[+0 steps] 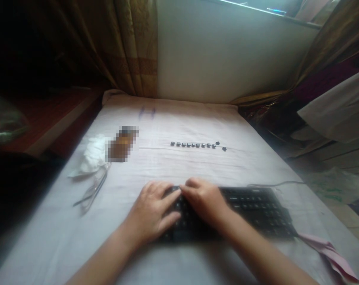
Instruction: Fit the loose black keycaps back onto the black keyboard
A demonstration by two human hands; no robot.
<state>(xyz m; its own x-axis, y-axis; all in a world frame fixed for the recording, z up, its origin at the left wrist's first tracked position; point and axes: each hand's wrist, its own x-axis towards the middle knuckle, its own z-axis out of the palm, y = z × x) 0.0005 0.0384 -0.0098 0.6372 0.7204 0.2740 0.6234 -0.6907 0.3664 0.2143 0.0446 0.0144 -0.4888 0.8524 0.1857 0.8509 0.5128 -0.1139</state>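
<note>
At the near edge, two bare forearms (108,253) were extended over a white sheet (48,245); a pink cloth (334,253) was noted at near right. Beyond, a black keyboard (256,209) was laid flat, its left end partly covered by the left hand (151,209) and right hand (205,198). The left was draped there, thumb spread; whether the edge was gripped could not be told. The right was bunched beside the left fingertips; anything pinched was hidden. Step, as judged: fingertip work at the far-left keys. For the next move, a steadied keyboard and fine control were judged necessary. Farther off, a row of small dark pieces (193,145), possibly keycaps, was set out.
</note>
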